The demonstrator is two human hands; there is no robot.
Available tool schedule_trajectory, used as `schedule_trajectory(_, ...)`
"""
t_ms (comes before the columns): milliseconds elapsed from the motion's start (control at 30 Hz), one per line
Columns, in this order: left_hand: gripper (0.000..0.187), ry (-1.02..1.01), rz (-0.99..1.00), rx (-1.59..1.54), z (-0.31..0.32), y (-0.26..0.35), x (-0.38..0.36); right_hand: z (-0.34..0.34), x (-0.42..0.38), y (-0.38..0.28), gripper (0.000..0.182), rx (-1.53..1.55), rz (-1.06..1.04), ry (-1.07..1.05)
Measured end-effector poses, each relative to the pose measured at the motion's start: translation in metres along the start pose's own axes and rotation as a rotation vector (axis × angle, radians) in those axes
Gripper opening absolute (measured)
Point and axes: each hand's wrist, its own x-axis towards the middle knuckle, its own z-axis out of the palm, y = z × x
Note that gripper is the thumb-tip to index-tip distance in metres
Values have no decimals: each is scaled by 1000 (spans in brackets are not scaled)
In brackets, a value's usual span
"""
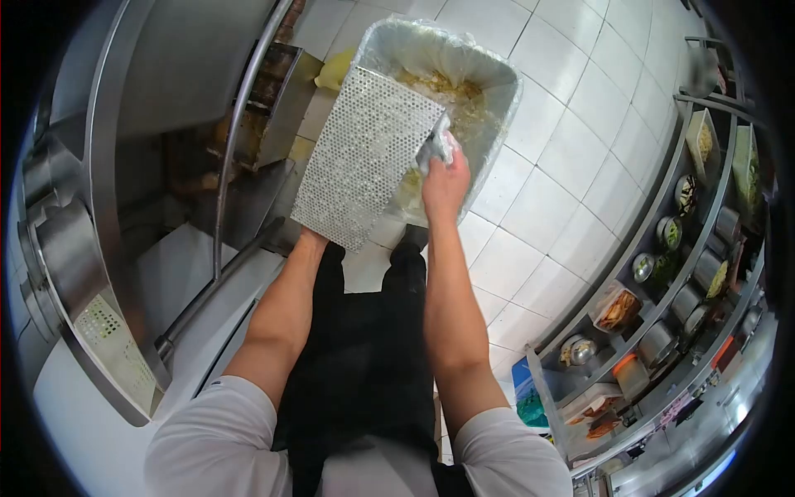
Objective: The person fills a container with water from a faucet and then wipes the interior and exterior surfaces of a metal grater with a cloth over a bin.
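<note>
A perforated metal sheet [364, 153] is held tilted over a large grey bin [507, 91] lined with clear plastic, with yellowish-brown scraps inside. My left hand [311, 237] is at the sheet's lower left corner; its fingers are hidden beneath the metal. At the sheet's right edge, my right hand [447, 178] is closed round a crumpled grey-white cloth [436, 145], which touches the sheet near its upper right corner.
On the left stand a steel appliance [178, 91] and a metal rail [240, 116]. A yellow object [334, 71] lies beside the bin. White floor tiles [538, 199] surround it. Along the right runs a counter [551, 389] with several food containers and bowls.
</note>
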Motion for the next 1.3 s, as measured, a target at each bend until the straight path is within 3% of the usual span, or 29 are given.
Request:
schedule_trajectory(67,49,-27,20,-36,-9,-2,1,-16,22,-4,47,-72,45,-84)
schedule_trajectory(167,44,-11,-18,-28,-12,-5,11,-47,62,-10,45,82,19,-59)
schedule_trajectory(267,44,21,-24,-13,-2,-3,13,-70,87,-65,46,-26,-115,-152)
schedule_trajectory(300,44,38,-21,-9,1,-1,11,-77,103,-72,47,-75,-193,-278)
schedule_trajectory(367,44,70,-11,-6,7,1,7,-71,119,-112,46,-97,-120,-577)
schedule_trajectory(467,44,117,-2,5,14,1,3,-23,145,-117,40,-350,-318,-962)
schedule_trajectory(633,43,205,15,25,18,3,-4,38,172,-93,41,-603,-87,-941)
schedule_trajectory(733,43,173,34,34,18,5,0,5,179,-98,39,-673,-134,-1055)
schedule_trajectory(833,42,141,18,-4,25,9,-4,15,175,-103,33,-601,-300,-1005)
schedule_trajectory(933,42,235,22,12,28,7,-10,61,166,-115,29,-597,-107,-944)
schedule_trajectory(1133,42,185,5,-27,1,-2,6,1,182,-98,33,-877,-178,-1034)
schedule_trajectory(1233,45,158,1,7,-15,-6,8,21,175,-103,39,-777,-336,-969)
schedule_trajectory(1300,47,160,20,36,-17,-5,10,59,179,-106,43,-679,-186,-1011)
